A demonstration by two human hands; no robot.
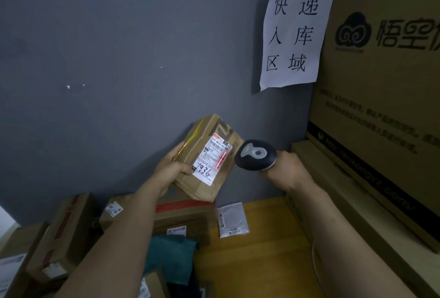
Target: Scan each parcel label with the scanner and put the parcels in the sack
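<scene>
Red light [221,160] crossed the label [209,155] while the left hand [170,169] gripped the parcel [203,185] and the right hand [289,166] gripped the scanner [256,155], so sacking seemed next.

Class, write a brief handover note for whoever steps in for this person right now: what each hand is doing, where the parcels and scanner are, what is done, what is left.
Left hand: holds a cardboard parcel up before the grey wall, label facing the scanner.
Right hand: grips the handheld scanner; its red line lies on the label.
Done: this parcel is under the scanner; whether the scan registered cannot be told.
Left: bag this parcel, then scan the boxes and white mailer lying below. The sack is not in view.
</scene>
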